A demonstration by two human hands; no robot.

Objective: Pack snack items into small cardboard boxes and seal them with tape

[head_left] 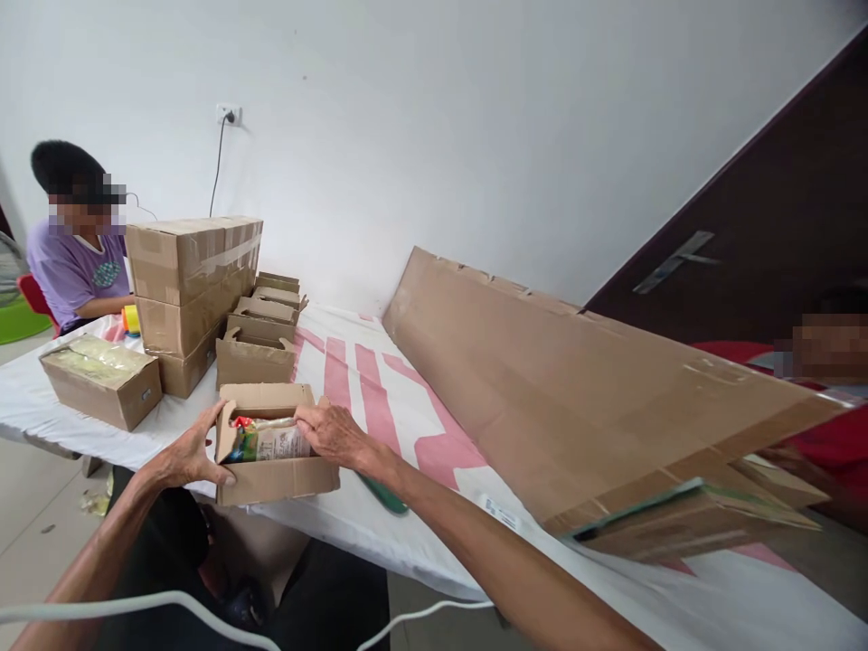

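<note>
An open cardboard box (278, 482) stands at the near edge of the table with its flaps up. Inside it lies a plastic packet (275, 440) with a colourful left end and a pale printed side. My left hand (196, 452) grips the box's left end, thumb on the front wall and fingers along the side. At the packet's right end, my right hand (330, 434) is closed with its fingertips on the packaging; part of the packet is hidden beneath it. A dark green object (383, 495) lies partly under my right forearm.
Taped cartons (196, 298) are stacked beyond the box, and open boxes (254, 357) stand in a row beside them. A taped carton (101, 380) sits at left. A long cardboard panel (576, 389) leans across the right side. People sit at both sides. A white cable (155, 601) crosses below.
</note>
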